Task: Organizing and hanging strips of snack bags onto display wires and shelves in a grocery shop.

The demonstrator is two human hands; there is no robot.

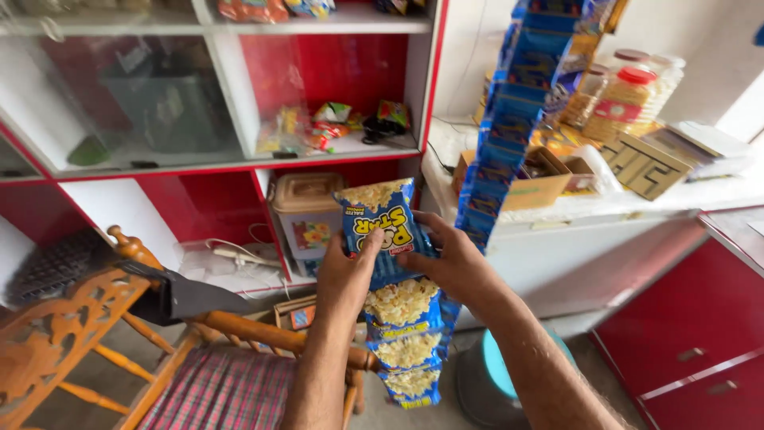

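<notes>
At about 8 o'clock stands a wooden chair [119, 318]. At centre, the left hand [350, 275] and right hand [454, 267] pinch the top packet of a blue snack strip [402, 318] hanging toward 6 o'clock. It looks light, crinkly, slippery and crushable; the sealed seams seem the best hold.
</notes>
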